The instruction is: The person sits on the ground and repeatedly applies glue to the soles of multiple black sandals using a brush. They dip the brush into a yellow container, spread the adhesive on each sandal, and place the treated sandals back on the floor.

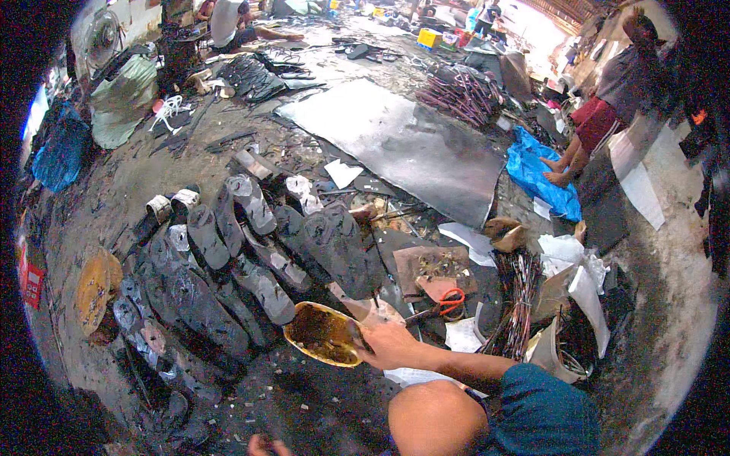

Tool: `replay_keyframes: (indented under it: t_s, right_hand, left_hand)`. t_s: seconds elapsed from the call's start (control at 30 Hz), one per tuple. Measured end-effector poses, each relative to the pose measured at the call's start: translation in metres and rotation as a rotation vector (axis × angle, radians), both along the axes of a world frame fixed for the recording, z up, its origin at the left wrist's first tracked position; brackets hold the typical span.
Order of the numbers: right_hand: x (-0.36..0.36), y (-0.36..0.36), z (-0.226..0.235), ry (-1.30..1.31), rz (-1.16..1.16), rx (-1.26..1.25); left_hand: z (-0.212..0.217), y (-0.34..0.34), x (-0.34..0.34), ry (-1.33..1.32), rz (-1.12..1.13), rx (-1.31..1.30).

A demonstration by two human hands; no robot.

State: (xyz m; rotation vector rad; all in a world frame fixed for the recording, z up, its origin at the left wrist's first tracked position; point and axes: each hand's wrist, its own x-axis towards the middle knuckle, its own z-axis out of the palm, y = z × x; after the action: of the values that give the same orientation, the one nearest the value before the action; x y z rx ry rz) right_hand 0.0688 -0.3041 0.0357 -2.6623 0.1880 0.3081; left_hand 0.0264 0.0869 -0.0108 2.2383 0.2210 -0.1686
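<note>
The right hand has its fingers closed on the right rim of a shallow yellow bowl, holding it tilted so its dark, sticky brown contents show. Only fingertips of the left hand peek in at the near edge; their grip cannot be told. Just left lie rows of dark rubbery sole pieces, tightly packed. Orange-handled scissors rest to the right. A large grey sheet spreads far behind.

The bowl sits just left of the right hand, which touches its rim. Soles lie behind and left of it. Scissors lie right; the sheet farther behind. The left hand, possibly, shows at the lower edge.
</note>
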Motion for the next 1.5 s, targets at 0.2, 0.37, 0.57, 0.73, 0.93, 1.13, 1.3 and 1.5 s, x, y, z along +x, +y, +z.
replay_keyframes:
  t_s: [0.2, 0.37, 0.57, 0.73, 0.93, 1.13, 1.3, 1.5]
  right_hand:
    - [-0.004, -0.014, -0.002, 0.223, 0.177, 0.007]
    - [0.022, 0.015, -0.002, 0.018, 0.138, 0.749]
    - [0.074, 0.086, 0.026, -0.292, -0.042, 0.965]
    - [0.101, 0.129, 0.008, -0.563, 0.143, 0.731]
    - [0.075, 0.126, 0.013, -0.467, 0.323, 0.78]
    - [0.065, 0.12, 0.02, -0.589, 0.175, 0.721]
    - [0.101, 0.125, -0.001, -0.564, -0.191, 0.82]
    - [0.081, 0.107, 0.008, 0.222, -0.432, 1.672]
  left_hand:
    - [-0.054, -0.06, -0.011, -0.26, -0.47, 0.152]
    - [-0.082, -0.073, 0.046, -0.183, -0.724, 0.147]
    - [-0.05, -0.081, 0.097, 0.202, -0.049, -0.744]
    - [-0.019, -0.083, 0.094, 0.399, 0.407, -1.478]
    - [-0.042, -0.076, 0.084, 0.307, 0.315, -1.485]
    - [-0.023, -0.095, 0.084, 0.226, 0.302, -1.55]
    - [-0.021, -0.096, 0.083, -0.029, 0.288, -1.028]
    - [0.024, -0.068, 0.043, 0.768, 0.34, -1.588]
